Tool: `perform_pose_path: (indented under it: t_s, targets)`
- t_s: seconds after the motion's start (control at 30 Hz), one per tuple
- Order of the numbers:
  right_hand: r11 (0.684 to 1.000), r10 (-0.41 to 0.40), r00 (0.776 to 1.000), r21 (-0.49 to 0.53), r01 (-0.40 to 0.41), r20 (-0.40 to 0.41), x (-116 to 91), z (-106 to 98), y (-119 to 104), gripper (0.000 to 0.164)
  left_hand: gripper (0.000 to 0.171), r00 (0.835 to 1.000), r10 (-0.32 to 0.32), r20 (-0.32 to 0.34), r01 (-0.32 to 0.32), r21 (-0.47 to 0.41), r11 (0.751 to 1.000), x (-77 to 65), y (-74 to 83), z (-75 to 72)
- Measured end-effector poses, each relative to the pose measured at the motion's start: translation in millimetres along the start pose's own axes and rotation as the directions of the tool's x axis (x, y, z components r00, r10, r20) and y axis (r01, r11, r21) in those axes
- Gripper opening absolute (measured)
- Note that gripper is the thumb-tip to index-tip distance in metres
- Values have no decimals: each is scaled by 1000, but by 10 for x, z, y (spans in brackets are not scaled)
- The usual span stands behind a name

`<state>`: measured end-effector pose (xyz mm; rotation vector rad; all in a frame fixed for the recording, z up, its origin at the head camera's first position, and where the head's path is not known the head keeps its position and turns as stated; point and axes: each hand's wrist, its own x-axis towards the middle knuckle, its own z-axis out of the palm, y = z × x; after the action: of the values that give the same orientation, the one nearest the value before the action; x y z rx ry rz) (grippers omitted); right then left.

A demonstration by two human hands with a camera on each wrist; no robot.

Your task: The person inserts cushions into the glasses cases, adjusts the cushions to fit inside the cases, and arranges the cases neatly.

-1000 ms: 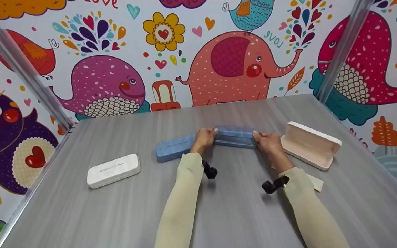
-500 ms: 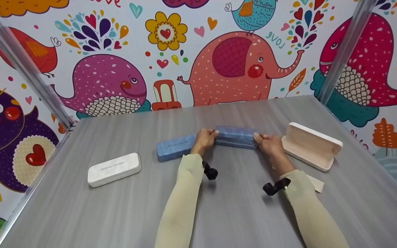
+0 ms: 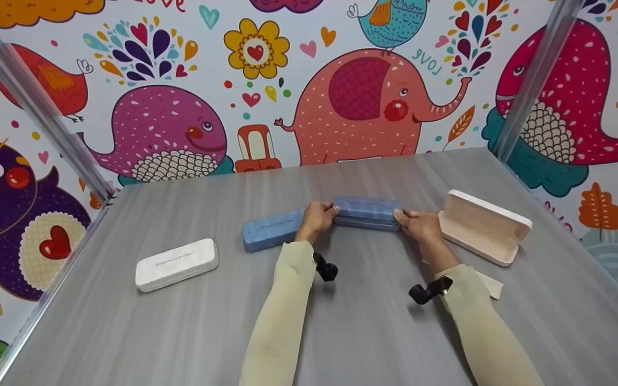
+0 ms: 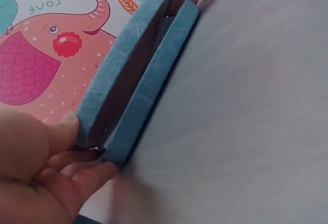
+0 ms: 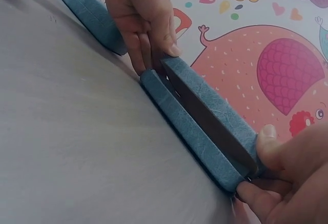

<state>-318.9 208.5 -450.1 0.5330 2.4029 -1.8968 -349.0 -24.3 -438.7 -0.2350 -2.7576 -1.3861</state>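
Toward the back edge of the table [image 3: 368,321], which stretches on in front, the left hand [image 3: 317,219] and right hand [image 3: 421,226] pinch opposite ends of a blue case [image 3: 367,210], ajar and dark inside. A white case [image 3: 482,217] gapes rightward.

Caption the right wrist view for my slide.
Left hand and right hand holding a partly open blue glasses case, a second blue case beyond.

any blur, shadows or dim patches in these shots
Head view: bright, but the lettering on the white case is too soft to read surely, and a faint shadow lies under the left wrist camera; left wrist view: dimmer, the partly open blue case dark inside; right wrist view: also dim, the table soft in grain.
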Motion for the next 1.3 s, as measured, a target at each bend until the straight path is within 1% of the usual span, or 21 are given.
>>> perform_pose_path:
  t_s: [0.1, 0.17, 0.3, 0.53, 0.6, 0.7, 0.8, 0.83, 0.93, 1.0, 1.07, 1.13, 1.17, 1.23, 1.3]
  targets:
    - [999, 3, 1000, -42, -3, -15, 0, -3, 4, 52, 40, 1000, -11, 4, 11, -21, 1000, 0, -4, 5]
    - [999, -9, 1000, -50, 8, -19, 1, -6, 8, 51, 40, 1000, -17, 2, 17, -28, 999, 0, -5, 4]
    - [998, -36, 999, -47, 35, -10, -2, -5, 18, 51, 41, 1000, -24, -1, 24, -40, 999, -5, -6, 0]
    - [997, -39, 999, -61, 38, -4, -16, 1, 23, 53, 39, 1000, -25, -2, 25, -44, 999, -9, -6, 1]
    - [997, -40, 999, -59, 39, -7, -18, 5, 28, 53, 34, 1000, -25, -12, 25, -36, 999, -13, -7, 1]
    - [998, -40, 999, -55, 40, -10, -16, 6, 36, 52, 29, 999, -41, 1, 41, -33, 999, -12, -11, 2]
    - [999, -39, 999, -35, 39, -13, -21, 7, 37, 51, 18, 998, -61, -2, 61, -32, 998, -18, -4, 2]
    - [998, -46, 999, -35, 46, -14, -23, 7, 39, 51, 18, 998, -64, 0, 64, -31, 997, -21, -3, 4]
    - [998, -60, 998, -38, 59, -23, -32, 4, 50, 49, 19, 998, -57, -13, 57, -24, 998, -30, 4, 7]
    - [997, -69, 997, -46, 68, -30, -40, 3, 62, 49, 15, 999, -47, -20, 47, -17, 999, -33, 3, 10]
    - [996, -77, 996, -54, 75, -36, -45, 2, 74, 49, 18, 999, -42, -10, 41, -16, 999, -31, -2, 13]
    - [994, -91, 995, -63, 88, -40, -46, 5, 84, 49, 18, 999, -41, -13, 41, -14, 999, -32, -5, 16]
    - [994, -96, 994, -61, 94, -42, -46, 8, 88, 49, 15, 999, -41, -19, 41, -12, 999, -34, -4, 17]
    - [992, -108, 993, -73, 105, -48, -47, 12, 93, 49, 15, 999, -38, -14, 38, -10, 999, -34, -3, 18]
    - [990, -116, 992, -82, 111, -58, -46, 15, 95, 49, 13, 999, -36, -23, 36, -9, 999, -34, 2, 19]
